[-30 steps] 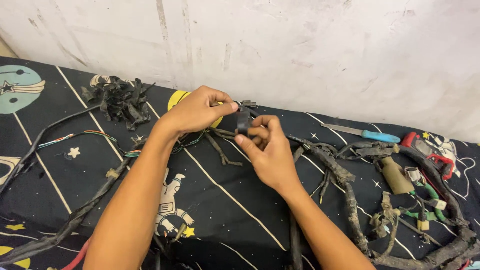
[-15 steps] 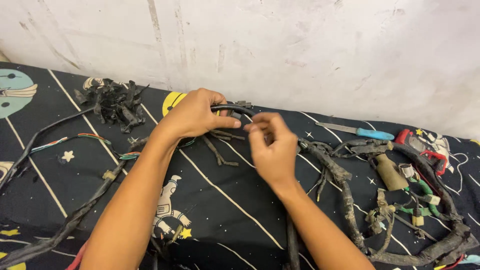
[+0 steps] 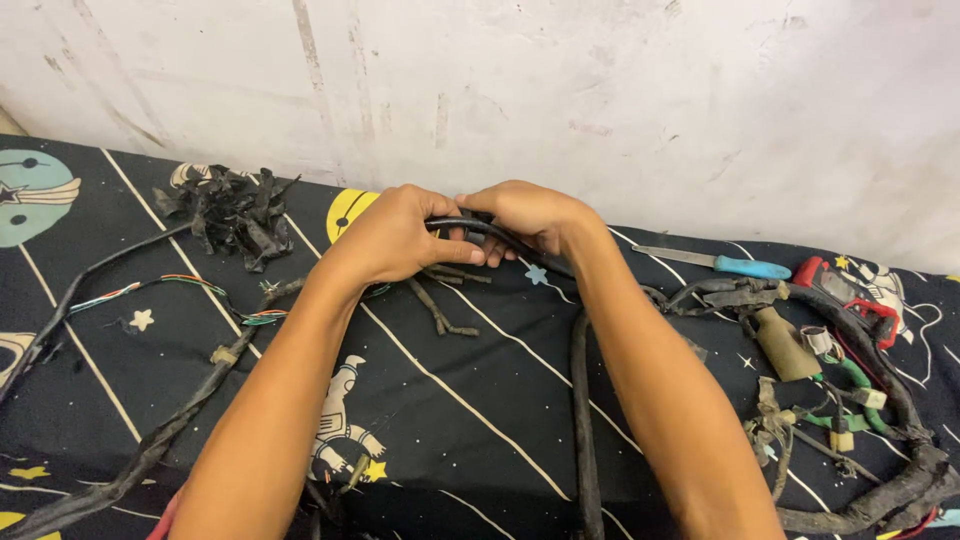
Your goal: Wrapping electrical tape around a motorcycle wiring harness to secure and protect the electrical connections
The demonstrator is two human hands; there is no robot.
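Note:
Both my hands meet over the middle of a dark cloth with space-cartoon prints (image 3: 480,400). My left hand (image 3: 400,235) and my right hand (image 3: 530,215) both grip a black sleeved cable (image 3: 580,420) of a wire harness; it arcs between my fingers and runs down toward me between my forearms. Short dark cable branches (image 3: 440,310) lie on the cloth just below my left hand.
A heap of stripped black tape scraps (image 3: 235,210) lies at the back left. A taped harness with coloured wire ends (image 3: 180,290) crosses the left side. At the right lie a blue-handled knife (image 3: 720,263), a red tool (image 3: 860,295) and a tangle of connectors (image 3: 830,390). A white wall stands behind.
My hands have come closer together and moved a little away from me. The right hand has turned over the cable, which now arcs between both hands.

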